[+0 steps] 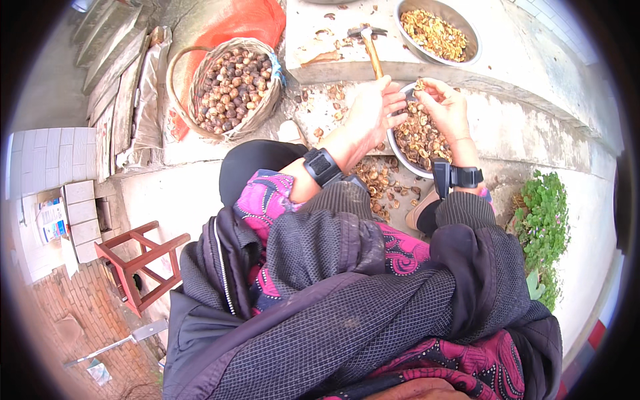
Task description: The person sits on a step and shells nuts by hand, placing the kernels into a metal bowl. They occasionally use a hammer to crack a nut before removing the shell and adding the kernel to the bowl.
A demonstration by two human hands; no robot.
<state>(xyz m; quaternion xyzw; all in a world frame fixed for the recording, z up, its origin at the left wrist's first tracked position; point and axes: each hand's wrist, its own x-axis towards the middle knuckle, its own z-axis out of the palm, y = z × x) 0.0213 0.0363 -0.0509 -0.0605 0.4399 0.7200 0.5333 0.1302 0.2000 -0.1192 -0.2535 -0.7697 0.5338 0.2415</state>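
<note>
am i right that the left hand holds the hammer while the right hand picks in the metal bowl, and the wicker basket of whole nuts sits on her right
Not quite. In the head view the wicker basket of whole nuts sits on the person's left, not the right. The rest holds: the left hand holds the hammer, and the right hand picks in the metal bowl.

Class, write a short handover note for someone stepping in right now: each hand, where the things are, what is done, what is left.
Left hand: grip shut on the hammer.
Right hand: fingers pinch a nut piece over the near metal bowl.
Done: the far bowl holds picked kernels; broken shells lie below the near bowl.
Left: the wicker basket is full of whole nuts.
</note>
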